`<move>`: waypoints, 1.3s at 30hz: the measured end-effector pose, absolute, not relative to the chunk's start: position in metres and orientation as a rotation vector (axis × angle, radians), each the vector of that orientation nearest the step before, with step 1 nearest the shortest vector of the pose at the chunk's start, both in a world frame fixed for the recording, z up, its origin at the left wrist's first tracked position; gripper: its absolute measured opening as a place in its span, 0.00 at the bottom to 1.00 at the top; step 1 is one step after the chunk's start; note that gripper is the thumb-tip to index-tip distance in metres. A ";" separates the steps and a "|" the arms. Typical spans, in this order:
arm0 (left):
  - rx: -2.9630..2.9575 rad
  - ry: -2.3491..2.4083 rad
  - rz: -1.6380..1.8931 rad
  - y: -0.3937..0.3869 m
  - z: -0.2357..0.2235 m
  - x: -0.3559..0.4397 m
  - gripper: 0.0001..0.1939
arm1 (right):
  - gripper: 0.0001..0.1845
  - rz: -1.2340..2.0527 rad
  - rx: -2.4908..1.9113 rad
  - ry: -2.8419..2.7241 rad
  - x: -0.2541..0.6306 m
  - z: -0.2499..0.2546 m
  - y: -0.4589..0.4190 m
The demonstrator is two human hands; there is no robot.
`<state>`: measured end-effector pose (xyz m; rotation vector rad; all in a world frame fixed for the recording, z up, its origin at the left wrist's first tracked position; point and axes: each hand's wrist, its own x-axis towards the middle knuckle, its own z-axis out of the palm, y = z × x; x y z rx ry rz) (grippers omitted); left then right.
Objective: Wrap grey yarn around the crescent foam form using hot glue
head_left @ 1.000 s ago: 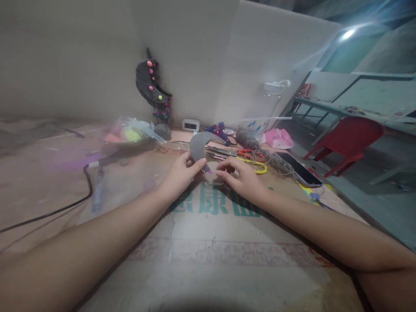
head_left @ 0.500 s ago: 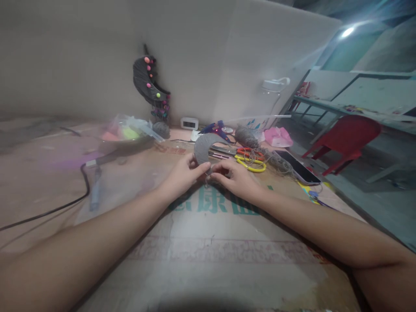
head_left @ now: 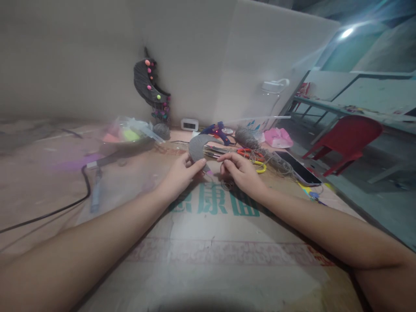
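My left hand (head_left: 182, 174) grips a crescent (head_left: 196, 149) wrapped in grey yarn near its lower end, thumb in front and fingers behind. A small purple patch shows at that lower tip, where the wrapping stops. To the right of it, my right hand (head_left: 243, 175) is closed with bent fingers, apart from the crescent. A small loose coil of grey yarn (head_left: 227, 185) hangs at its fingertips; the strand between the hands is too thin to follow.
Behind the hands lie red-handled pliers (head_left: 250, 153), yellow-handled scissors (head_left: 261, 168), a blue glue gun (head_left: 216, 130), tangled grey yarn (head_left: 247, 138) and a phone (head_left: 297, 168). A bowl (head_left: 126, 145) stands left; a finished-looking dark crescent (head_left: 144, 82) hangs on the wall. Cardboard (head_left: 208, 242) covers the table.
My right hand has moved right, away from the crescent's lower tip, with the yarn coil under its fingers. My left hand and the crescent have shifted slightly left.
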<state>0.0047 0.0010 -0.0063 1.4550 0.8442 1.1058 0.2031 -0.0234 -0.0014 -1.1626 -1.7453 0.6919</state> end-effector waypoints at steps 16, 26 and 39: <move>1.432 0.782 1.082 -0.001 -0.004 0.006 0.18 | 0.09 0.497 -1.257 -1.963 0.196 0.008 -0.032; 1.442 0.781 1.086 -0.002 -0.002 0.007 0.17 | 0.04 0.529 -1.201 -1.958 0.194 0.007 -0.032; 1.340 0.826 1.133 0.001 -0.004 0.006 0.20 | 0.19 0.636 -1.095 -1.574 0.207 0.008 -0.018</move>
